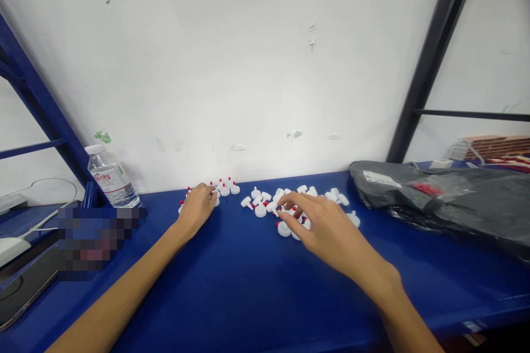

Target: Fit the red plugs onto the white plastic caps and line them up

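My left hand [199, 207] is at the back left of the blue table, over a group of white nozzle caps with red tips [224, 190] standing upright near the wall. Its fingers are curled together among them, and whatever they grip is hidden. My right hand [321, 220] reaches over a loose pile of similar white nozzle caps [260, 209], many lying on their sides. Its thumb and index finger are apart, close to a tipped cap, with nothing clearly held. The hand covers part of the pile.
On the left stand a water bottle [111, 176] and a dark phone-like slab [28, 281], near a blurred-out patch. A grey plastic bag [439, 198] lies on the right of the blue table [232, 292]. A white wall [256, 66] rises behind, with metal posts [430, 60] either side.
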`<state>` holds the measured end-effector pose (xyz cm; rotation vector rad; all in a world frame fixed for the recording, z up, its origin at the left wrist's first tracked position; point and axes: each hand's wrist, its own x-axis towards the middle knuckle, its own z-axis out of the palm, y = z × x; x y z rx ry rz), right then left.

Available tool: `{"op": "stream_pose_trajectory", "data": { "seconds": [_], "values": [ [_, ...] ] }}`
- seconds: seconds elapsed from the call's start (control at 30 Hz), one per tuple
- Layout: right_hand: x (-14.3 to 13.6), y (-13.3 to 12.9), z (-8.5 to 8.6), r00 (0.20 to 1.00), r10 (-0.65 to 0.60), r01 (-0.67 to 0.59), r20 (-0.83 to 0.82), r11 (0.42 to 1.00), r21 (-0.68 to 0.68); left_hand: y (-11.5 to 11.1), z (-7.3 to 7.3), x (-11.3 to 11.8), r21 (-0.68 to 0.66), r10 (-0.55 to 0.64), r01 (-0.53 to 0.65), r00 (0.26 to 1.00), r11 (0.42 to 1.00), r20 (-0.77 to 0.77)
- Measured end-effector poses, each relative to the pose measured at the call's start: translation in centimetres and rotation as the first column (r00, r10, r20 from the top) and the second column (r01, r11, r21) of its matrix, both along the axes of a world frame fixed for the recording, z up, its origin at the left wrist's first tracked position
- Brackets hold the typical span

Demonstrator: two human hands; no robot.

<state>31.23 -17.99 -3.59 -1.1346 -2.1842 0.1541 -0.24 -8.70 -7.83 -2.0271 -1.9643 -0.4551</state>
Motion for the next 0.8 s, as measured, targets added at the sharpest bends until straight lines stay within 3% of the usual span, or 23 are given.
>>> {"op": "stream_pose_trajectory", "data": {
  "seconds": [0.17, 0.3, 0.37, 0.43, 0.57, 0.8],
  "values": [
    [0.0, 0.1, -0.1, 1.000, -0.006, 0.006, 0.003, 1.000, 0.011, -0.5, -0.1, 0.3, 0.020, 0.063, -0.062, 0.997, 0.998, -0.039],
    [0.1, -0.1, -0.1, 1.000, -0.009, 0.009, -0.006, 1.000, 0.020, -1.2, -0.1, 1.3, 0.113, 0.093, -0.079, 0.987, 0.990, -0.131],
    [0.0, -0.1, -0.1, 1.000, -0.004, 0.005, -0.007, 1.000, 0.020, -1.5, -0.2, 2.1, 0.139, 0.017, 0.004, 0.990, 0.990, -0.143],
    [0.0, -0.1, -0.1, 1.000, 0.004, -0.004, -0.005, 1.000, 0.023, -1.7, -0.5, 2.9, 0.105, -0.141, 0.157, 0.979, 0.982, -0.144],
    [0.0, 0.1, -0.1, 1.000, 0.012, -0.012, -0.004, 1.000, 0.023, -1.7, -1.5, 4.0, -0.009, -0.397, 0.399, 0.908, 0.917, -0.133],
    [0.0, 0.1, 0.0, 1.000, 0.010, -0.010, 0.005, 1.000, 0.027, -1.3, -1.4, 3.4, -0.068, -0.425, 0.423, 0.905, 0.903, -0.006]
  ]
}}
